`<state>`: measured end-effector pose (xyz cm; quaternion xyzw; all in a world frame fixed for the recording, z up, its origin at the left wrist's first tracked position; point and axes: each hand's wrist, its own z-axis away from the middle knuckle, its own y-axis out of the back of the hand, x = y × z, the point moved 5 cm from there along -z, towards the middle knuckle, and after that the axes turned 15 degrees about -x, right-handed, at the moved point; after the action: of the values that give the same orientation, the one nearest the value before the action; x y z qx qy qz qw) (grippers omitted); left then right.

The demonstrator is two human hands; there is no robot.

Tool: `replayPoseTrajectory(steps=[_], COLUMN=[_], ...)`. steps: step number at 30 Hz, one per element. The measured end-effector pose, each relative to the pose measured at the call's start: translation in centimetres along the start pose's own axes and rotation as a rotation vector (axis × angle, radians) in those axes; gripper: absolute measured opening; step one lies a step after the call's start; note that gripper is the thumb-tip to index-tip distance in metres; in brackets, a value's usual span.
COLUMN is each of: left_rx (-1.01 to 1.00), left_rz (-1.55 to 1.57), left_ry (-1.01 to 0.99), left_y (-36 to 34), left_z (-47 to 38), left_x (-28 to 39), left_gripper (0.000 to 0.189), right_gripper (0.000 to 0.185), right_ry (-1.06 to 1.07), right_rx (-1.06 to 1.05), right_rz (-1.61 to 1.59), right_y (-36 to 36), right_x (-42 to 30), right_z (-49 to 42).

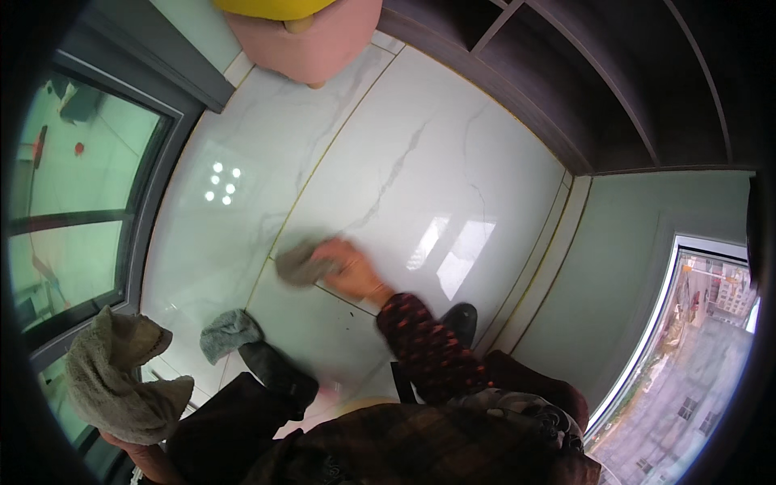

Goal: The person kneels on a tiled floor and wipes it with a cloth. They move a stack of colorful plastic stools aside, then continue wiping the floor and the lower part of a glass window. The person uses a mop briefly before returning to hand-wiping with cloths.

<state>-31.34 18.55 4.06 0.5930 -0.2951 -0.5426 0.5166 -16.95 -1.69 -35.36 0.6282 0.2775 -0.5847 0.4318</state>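
Note:
My right hand (348,267) holds a blurred grey-brown cloth (297,262) low over or against the glossy white marble-patterned floor tiles (412,157); contact cannot be told for sure. At the lower left, my left hand (136,454) is partly hidden beneath a thick grey towel cloth (115,382), which it holds up beside the glass door. A smaller blue-grey cloth (227,333) lies on the floor, touching the toe of a black shoe (279,370). Small dark specks (350,321) show on the tile near my right sleeve.
Dark open shelving (545,79) borders the floor at the upper right. A pink stool or seat (303,48) with a yellow top stands at the top. A dark-framed glass door (136,218) is on the left; a window (673,364) is at the right. Another dark shoe (461,321) is beside my right sleeve.

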Motion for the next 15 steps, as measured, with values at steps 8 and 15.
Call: replayPoseTrajectory(steps=[8,15], left_rx=[-0.283,-0.210], left_rz=[0.001,0.454], left_ry=[0.202,0.408], left_y=[-7.6,-11.6], left_z=[10.5,17.3], left_x=[-10.2,-15.5], left_gripper=[0.086,0.080], right_gripper=[0.072,0.041], right_ry=[-0.542,-0.239], right_rx=[0.269,0.194], right_rz=[0.377,1.200], right_y=[28.7,6.4], right_x=[6.1,3.4], right_z=[-4.5,-10.6])
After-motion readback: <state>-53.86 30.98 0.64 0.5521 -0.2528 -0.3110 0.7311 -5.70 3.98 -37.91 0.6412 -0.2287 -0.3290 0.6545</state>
